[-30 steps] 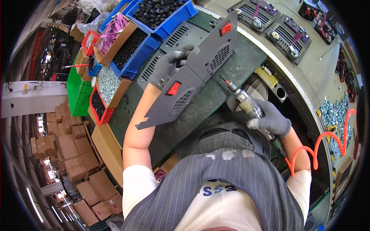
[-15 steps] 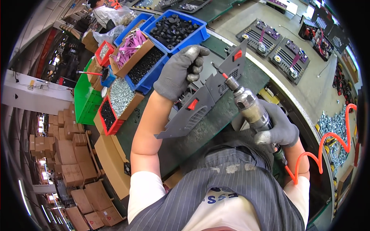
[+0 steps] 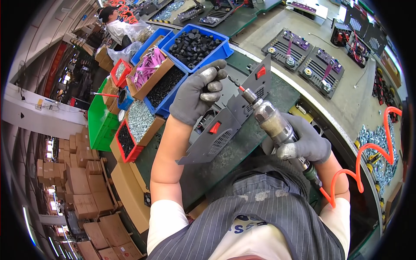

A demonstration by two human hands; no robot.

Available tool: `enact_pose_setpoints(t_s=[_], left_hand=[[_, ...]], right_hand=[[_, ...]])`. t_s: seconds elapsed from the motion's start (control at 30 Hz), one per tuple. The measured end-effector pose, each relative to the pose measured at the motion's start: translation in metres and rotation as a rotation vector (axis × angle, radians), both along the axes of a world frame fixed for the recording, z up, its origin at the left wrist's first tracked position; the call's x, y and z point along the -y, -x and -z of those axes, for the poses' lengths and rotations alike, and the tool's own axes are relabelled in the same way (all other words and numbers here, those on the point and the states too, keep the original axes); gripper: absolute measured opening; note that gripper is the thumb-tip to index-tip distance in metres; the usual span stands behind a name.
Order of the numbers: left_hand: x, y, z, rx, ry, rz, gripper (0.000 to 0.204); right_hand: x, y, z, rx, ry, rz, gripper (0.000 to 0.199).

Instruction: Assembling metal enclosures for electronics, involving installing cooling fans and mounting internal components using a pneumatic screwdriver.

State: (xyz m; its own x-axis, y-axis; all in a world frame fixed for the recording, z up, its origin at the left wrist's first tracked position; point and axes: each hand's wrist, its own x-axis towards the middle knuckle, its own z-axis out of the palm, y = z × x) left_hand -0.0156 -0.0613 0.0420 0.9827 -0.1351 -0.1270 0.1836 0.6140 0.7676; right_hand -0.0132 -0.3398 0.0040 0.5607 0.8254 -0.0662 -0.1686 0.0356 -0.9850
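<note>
My left hand, in a grey glove, has its fingers curled close to the tip of the driver bit, just above a dark grey metal panel with red rocker switches and vent slots. Whether it pinches a screw I cannot tell. My right hand, also gloved, grips a pneumatic screwdriver whose bit points up-left toward my left fingers. An orange coiled air hose runs from the tool's rear. The panels lie tilted on a green bench mat.
Blue bins of black parts, a cardboard box of pink strips, a box of silver screws and red and green bins stand left of the bench. More grey panels lie on the conveyor beyond. Another person works far back left. Cartons are stacked lower left.
The view has tilted down the bench. My left hand let go of the panel's top edge and moved to the bit tip. The screwdriver lifted and now points up-left.
</note>
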Motion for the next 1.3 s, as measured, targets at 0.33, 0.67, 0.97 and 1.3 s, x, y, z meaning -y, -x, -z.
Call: enact_pose_setpoints(t_s=[0.33,0.67,0.97,1.3], left_hand=[[0.006,0.005,0.001,0.114,-0.187,0.028,0.029],[0.012,0.005,-0.017,0.115,-0.658,-0.008,0.026],[0.028,0.001,-0.017,0.091,-0.502,-0.044,0.029],[0.002,-0.026,0.009,0.024,-0.789,-0.070,0.055]], right_hand=[[0.002,-0.002,-0.014,0.022,-0.017,-0.014,0.063],[0.005,-0.006,-0.005,-0.105,-0.001,-0.108,0.057],[0.005,0.001,-0.004,-0.011,0.020,0.002,0.064],[0.054,-0.007,0.015,-0.045,0.045,0.102,0.081]])
